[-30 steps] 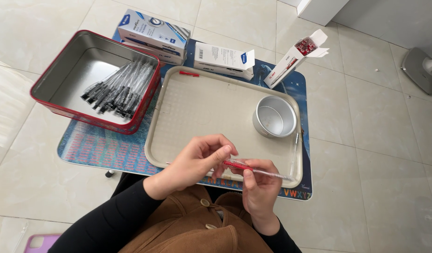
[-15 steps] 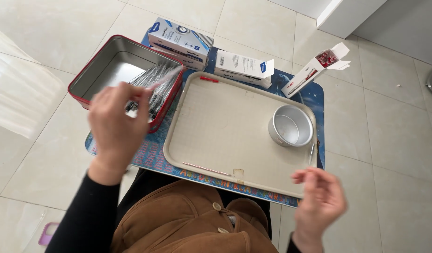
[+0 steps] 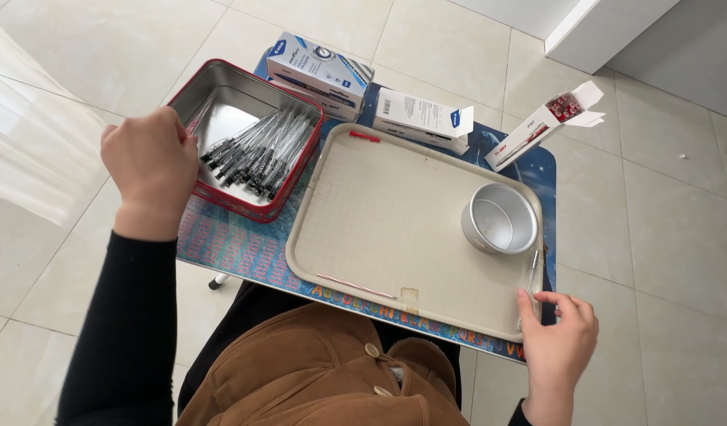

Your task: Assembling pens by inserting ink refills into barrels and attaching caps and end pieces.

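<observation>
My left hand (image 3: pixel 147 162) is closed into a fist over the left rim of the red metal tin (image 3: pixel 221 201). A thin clear pen (image 3: pixel 196 118) sticks out of it into the tin, beside a heap of several black-tipped pens (image 3: pixel 257 150). My right hand (image 3: pixel 557 335) rests at the front right corner of the beige tray (image 3: pixel 363 205), fingers apart. Its thumb touches a clear pen barrel (image 3: pixel 532 268) lying along the tray's right rim. A round metal cup (image 3: pixel 499 219) stands on the tray just above that barrel.
A thin red refill (image 3: pixel 356 285) lies near the tray's front edge and a red cap (image 3: pixel 364 136) at its far left corner. Behind the tray stand a blue-and-white box (image 3: pixel 320 67), a white box (image 3: pixel 423 118) and an open red-and-white box (image 3: pixel 537 130). All of this sits on a small table with a patterned mat (image 3: pixel 229 244) over floor tiles.
The hands were together at the tray's front holding a pen. The left hand carried the pen to the tin, and the right hand went to the tray's right corner.
</observation>
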